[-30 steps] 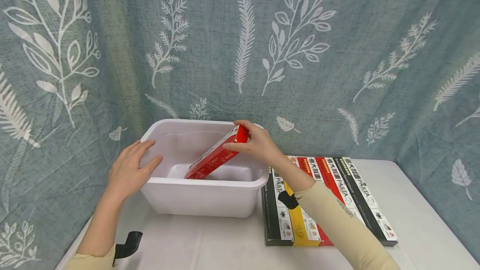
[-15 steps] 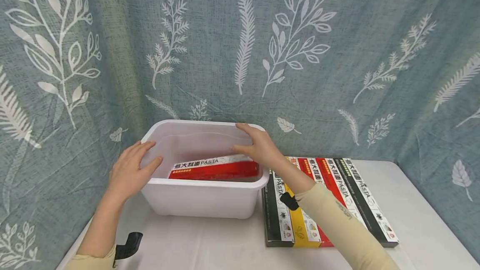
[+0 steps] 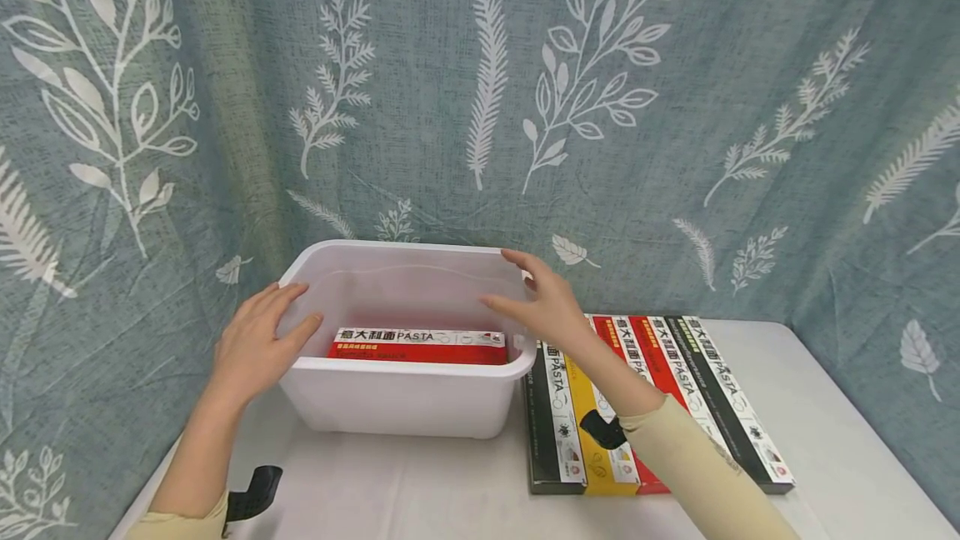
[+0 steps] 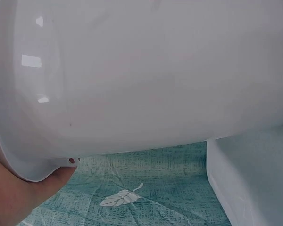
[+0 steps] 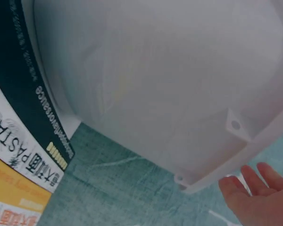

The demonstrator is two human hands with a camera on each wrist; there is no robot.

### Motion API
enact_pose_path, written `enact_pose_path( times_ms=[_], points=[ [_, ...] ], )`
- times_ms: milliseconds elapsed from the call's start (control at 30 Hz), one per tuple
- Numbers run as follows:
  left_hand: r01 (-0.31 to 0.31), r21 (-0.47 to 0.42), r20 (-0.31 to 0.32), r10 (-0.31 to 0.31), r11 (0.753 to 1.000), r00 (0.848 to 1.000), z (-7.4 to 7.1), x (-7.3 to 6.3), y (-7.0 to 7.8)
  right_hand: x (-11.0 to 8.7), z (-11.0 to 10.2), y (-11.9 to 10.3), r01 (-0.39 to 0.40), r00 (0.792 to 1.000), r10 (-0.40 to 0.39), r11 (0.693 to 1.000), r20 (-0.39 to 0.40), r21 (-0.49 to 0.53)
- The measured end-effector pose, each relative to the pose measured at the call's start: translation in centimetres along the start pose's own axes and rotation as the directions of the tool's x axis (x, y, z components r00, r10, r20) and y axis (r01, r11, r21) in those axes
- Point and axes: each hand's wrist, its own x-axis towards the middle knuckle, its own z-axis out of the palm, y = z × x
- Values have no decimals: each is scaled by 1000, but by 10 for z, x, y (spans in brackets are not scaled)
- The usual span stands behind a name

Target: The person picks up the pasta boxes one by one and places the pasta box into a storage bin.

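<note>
A red-and-white pasta box [image 3: 418, 348] lies flat along the inside of a white plastic bin [image 3: 401, 398], its lower part hidden by the near wall. My left hand [image 3: 258, 340] grips the bin's left rim, thumb and fingertips over the edge; the left wrist view shows this hand [image 4: 26, 193] right at the rim beside a small lug. My right hand [image 3: 543, 302] hovers at the right rim with thumb and fingers spread, holding nothing. In the right wrist view the right hand's fingers [image 5: 259, 183] show just beyond the bin's rim.
Right of the bin, several pasta boxes in black, yellow and red [image 3: 697, 373] lie side by side, partly covered by my right forearm. A leaf-patterned curtain [image 3: 420, 107] hangs behind the white table [image 3: 412, 490].
The red pasta box went from tilted in my right hand to lying flat in the bin. My right hand let go and moved right toward the rim; the left hand stayed.
</note>
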Motion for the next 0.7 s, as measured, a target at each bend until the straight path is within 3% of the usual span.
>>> enact_pose_path(
  times_ms=[167,400,700],
  points=[
    [8,-1,4,-8,1000,1000,0,-1,0,-12,-10,9,-32,999,35,994,-29,103],
    [5,-6,3,-5,1000,1000,1,1,0,-36,-23,24,-140,987,153,962,-39,235],
    [5,-13,10,-5,1000,1000,0,1,1,-64,-33,47,-238,968,249,931,-6,277]
  ],
)
